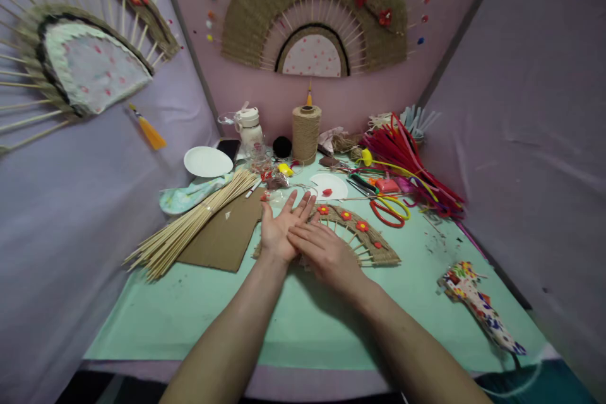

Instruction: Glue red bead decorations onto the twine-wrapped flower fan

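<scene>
My left hand (281, 227) is turned palm up with its fingers spread. Across its palm lie the fingers of my right hand (326, 252), stretched out flat and palm down. I see nothing held in either hand. Beneath and behind both hands lies a small twine-covered fan (386, 251) with thin stick ribs and red flowers with yellow centres along its arc. My hands and wrists hide its lower middle part. Just beyond my fingers is a white paper disc (338, 186) with a small red piece (327, 192) on it.
A bundle of thin sticks (189, 233) rests on brown cardboard (222, 237) at left. Scissors (389, 211), red pipe cleaners (402, 151) and a twine spool (306, 136) stand or lie toward the back. A patterned glue gun (483, 309) is at right. Large fans (246, 25) decorate the walls.
</scene>
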A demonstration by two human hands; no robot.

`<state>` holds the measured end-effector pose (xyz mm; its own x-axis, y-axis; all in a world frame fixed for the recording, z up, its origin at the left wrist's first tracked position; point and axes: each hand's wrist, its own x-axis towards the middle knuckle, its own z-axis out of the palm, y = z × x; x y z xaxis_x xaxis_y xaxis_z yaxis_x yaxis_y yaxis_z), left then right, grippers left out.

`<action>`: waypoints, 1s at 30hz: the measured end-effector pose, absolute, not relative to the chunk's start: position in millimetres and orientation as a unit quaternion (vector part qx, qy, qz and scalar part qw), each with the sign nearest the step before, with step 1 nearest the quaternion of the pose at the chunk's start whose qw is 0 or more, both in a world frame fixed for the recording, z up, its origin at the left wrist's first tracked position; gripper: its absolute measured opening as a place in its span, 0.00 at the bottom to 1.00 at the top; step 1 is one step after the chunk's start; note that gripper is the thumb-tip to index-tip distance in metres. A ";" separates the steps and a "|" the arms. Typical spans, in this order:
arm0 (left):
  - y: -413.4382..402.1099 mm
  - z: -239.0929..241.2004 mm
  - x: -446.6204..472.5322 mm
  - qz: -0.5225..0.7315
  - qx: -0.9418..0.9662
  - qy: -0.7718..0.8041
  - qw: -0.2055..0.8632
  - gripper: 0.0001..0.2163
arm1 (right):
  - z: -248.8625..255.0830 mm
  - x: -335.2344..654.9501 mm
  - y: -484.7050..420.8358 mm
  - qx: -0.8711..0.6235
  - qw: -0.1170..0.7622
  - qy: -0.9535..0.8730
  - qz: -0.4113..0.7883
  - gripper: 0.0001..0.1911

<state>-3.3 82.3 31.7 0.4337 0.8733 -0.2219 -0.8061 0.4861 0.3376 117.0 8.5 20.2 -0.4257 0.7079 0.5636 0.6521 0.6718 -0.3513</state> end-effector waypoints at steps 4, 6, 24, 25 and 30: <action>76.6 35.7 3.8 0.453 0.106 0.205 0.861 0.29 | 17.8 119.6 11.7 -0.414 0.453 -0.786 0.076 0.14; 73.7 36.1 6.5 0.423 0.144 0.214 0.869 0.24 | 18.6 123.0 11.8 -0.448 0.498 -0.735 0.104 0.16; 86.1 36.8 -0.2 0.505 0.289 0.293 0.759 0.13 | 21.9 151.9 22.8 -0.486 0.653 -0.548 0.194 0.23; 90.4 40.8 -3.2 0.508 0.297 0.297 0.752 0.15 | 22.2 155.2 23.9 -0.491 0.663 -0.532 0.192 0.21; 113.6 56.4 -12.4 0.484 0.429 0.350 0.677 0.17 | 25.1 164.5 26.1 -0.515 0.674 -0.494 0.192 0.17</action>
